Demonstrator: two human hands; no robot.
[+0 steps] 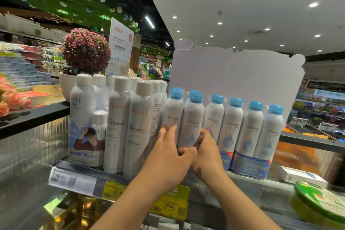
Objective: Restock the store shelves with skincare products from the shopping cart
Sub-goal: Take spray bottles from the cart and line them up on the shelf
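Both hands (pixel 169 157) (pixel 206 152) grasp a blue-capped bottle pack (pixel 183 117), seemingly at the shelf (pixel 261 186) edge.

Blue-capped spray bottles (pixel 194 123): you read "JMsolution Life" above a water-drop mark, repeated along the row.
White-capped tall bottles (pixel 138 127): "Avène", then "EAU THERMALE".
Yellow price tag (pixel 169 205) on the shelf edge: "59.90".
Second yellow tag (pixel 114 190): "49.9", last digit cut off from your view.
White shelf label (pixel 72 180): "59.90".
Standing sign (pixel 120 46) behind the bottles: possibly "119"; the rest is too blurred for you.
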